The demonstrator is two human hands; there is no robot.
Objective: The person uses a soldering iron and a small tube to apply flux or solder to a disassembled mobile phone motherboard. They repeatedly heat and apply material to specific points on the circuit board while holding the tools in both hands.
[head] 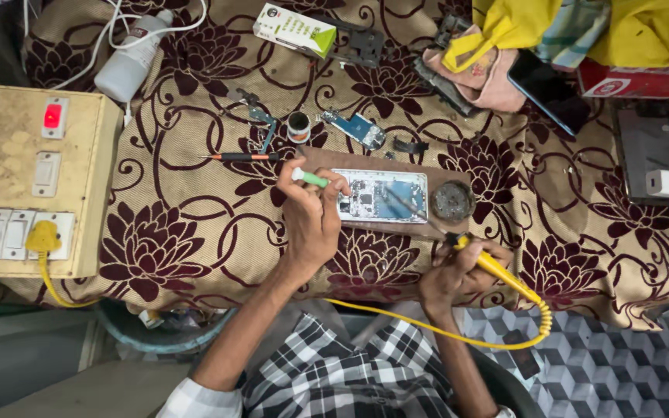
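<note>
Checked shirt (350, 371): black-and-white cloth at the bottom edge, nearest the camera, with both forearms rising from it toward the table.
Right hand (458, 271): fingers closed round the yellow handle of a soldering iron (497, 267); its thin metal tip slants up and left over the opened phone.
Soldering iron cord (443, 333): yellow, coiled near the handle, running left across the lap.
Left hand (311, 217): fingers pinched shut on a small green-handled tool (310, 178), held at the left end of the phone; whether the tool's tip touches the board cannot be told.
Opened phone (381, 196): lying flat with its circuit board exposed, on a brown work board (443, 229) at the centre of the table, between the two hands.
Round tin (452, 200): on the same board, just beside the phone's right end.
Tablecloth (180, 209): tan with dark maroon flowers.
Screwdriver (241, 156): orange and black, lying above the left hand.
Loose parts: a small blue circuit board (358, 128) and a small round pot (298, 126) above the phone.
Switchboard (32, 182): cream box at the left, one red switch lit, a yellow plug (42, 238) in its lower socket.
White bottle (129, 62): lying on its side at the upper left.
Dark phone (543, 89): at the upper right, beside yellow cloth (644, 27).
</note>
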